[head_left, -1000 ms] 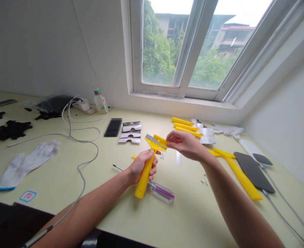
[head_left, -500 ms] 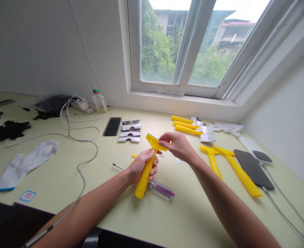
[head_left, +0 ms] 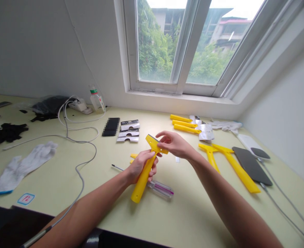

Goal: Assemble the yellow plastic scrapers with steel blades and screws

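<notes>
My left hand point(head_left: 138, 167) is wrapped round the upper handle of a yellow scraper point(head_left: 143, 181), whose wide head points away from me. A thin metal blade edge shows along the far side of the head. With thumb and fingers bent, my right hand point(head_left: 177, 145) grips the right part of that head. Whether it also holds a small piece there is hidden. Beneath the left hand lies a screwdriver point(head_left: 160, 189) with a clear and purple handle. Small yellow pieces point(head_left: 133, 156) and a thin blade-like strip point(head_left: 177, 159) lie near the hands.
To the right lie two yellow scraper bodies point(head_left: 241, 172) and a dark phone point(head_left: 252, 165). Several yellow handles with silver-wrapped heads point(head_left: 186, 128) sit near the window. Packaging cards point(head_left: 128, 132), a cable point(head_left: 81, 170), a white glove point(head_left: 29, 165) and a bottle point(head_left: 97, 100) are left.
My right hand's index finger has lifted and shifted slightly over the scraper head, uncovering more of it. The handle's lower end has swung slightly left; the left hand keeps its hold.
</notes>
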Demonstrator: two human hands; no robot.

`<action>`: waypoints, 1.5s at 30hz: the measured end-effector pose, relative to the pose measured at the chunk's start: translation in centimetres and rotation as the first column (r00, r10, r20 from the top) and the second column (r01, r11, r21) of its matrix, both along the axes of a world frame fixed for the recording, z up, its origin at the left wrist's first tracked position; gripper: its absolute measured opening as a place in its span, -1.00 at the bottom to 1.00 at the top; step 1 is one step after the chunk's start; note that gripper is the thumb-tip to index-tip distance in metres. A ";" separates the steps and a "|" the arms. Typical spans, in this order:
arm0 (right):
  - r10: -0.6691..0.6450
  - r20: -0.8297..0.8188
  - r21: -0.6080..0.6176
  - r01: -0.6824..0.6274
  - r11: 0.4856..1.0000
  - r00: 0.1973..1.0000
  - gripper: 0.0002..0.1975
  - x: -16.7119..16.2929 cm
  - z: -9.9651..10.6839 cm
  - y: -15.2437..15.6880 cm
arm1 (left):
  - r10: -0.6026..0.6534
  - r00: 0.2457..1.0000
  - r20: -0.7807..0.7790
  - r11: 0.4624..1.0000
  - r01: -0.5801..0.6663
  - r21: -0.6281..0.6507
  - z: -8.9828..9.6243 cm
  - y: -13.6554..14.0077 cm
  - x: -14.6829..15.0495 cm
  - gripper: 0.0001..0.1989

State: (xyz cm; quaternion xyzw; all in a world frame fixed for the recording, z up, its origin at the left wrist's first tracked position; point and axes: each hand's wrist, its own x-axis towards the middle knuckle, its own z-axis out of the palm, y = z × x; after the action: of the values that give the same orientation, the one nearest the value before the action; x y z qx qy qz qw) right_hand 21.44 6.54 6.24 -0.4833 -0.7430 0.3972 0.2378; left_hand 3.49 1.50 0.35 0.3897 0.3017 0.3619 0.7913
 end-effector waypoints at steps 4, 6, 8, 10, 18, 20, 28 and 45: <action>0.039 -0.054 0.038 -0.037 0.999 0.998 -0.71 -0.6 0.3 -0.8 | 0.119 0.989 -0.084 0.992 -0.115 0.045 0.3 -0.1 0.4 -0.60; 0.042 -0.049 0.052 -0.040 0.998 0.998 -0.73 -0.7 0.4 -0.9 | 0.157 0.981 -0.111 0.986 -0.151 0.067 0.4 -0.3 0.6 -0.60; 0.054 -0.036 0.047 -0.052 0.998 0.998 -0.76 -0.4 0.5 -0.9 | 0.160 0.981 -0.109 0.985 -0.151 0.088 0.4 -0.4 0.6 -0.60; 0.068 -0.027 0.040 -0.067 0.997 0.997 -0.79 -0.1 0.7 -0.7 | 0.152 0.982 -0.108 0.983 -0.140 0.116 0.4 -0.5 0.6 -0.60; 0.058 -0.064 0.015 -0.057 0.998 0.996 -0.79 0.2 0.9 -0.6 | 0.195 0.976 -0.101 0.975 -0.181 0.130 0.2 -0.5 0.6 -0.62; 0.054 -0.071 0.006 -0.053 0.999 0.996 -0.79 0.1 0.8 -0.6 | 0.202 0.971 -0.131 0.973 -0.183 0.142 0.4 -0.6 0.7 -0.60; 0.031 -0.094 0.068 -0.025 0.997 0.995 -0.77 0.2 0.1 0.3 | 0.261 0.953 -0.150 0.958 -0.237 0.164 0.9 -0.6 0.7 -0.59; -0.061 0.561 0.233 -0.087 0.969 0.826 -0.85 0.3 -4.7 1.6 | 0.381 0.920 -0.087 0.919 -0.367 0.142 0.3 -0.1 0.7 -0.58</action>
State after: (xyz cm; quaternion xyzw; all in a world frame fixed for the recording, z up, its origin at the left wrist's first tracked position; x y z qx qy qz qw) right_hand 21.76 8.15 1.50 -0.5401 -0.8271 0.1423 0.0638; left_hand 4.17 1.37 0.68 0.3927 0.3922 0.5017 0.6635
